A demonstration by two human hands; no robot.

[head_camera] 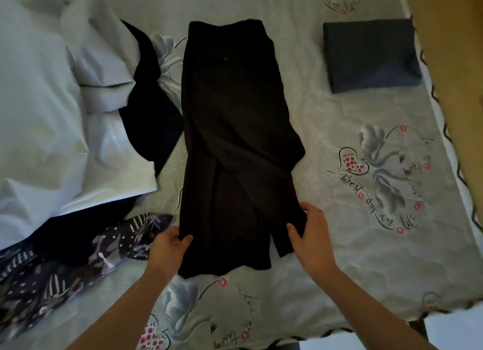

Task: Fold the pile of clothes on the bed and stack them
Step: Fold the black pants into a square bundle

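2 hands, left hand (167, 247) and right hand (311, 234), pinch black trousers (235, 146) on floral bedsheet (366, 245); folded navy cloth (368, 54) far right.

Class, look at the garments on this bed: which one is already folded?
The dark blue garment at the far right, a neat rectangle lying alone; the black garment lies lengthwise, the others heaped.

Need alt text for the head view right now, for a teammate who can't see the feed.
Both hands grip the near end of a long black garment spread flat on a floral bedsheet: left hand at its left edge, right hand at its right. A folded dark blue item sits far right; unfolded white and patterned clothes lie in a heap at left.
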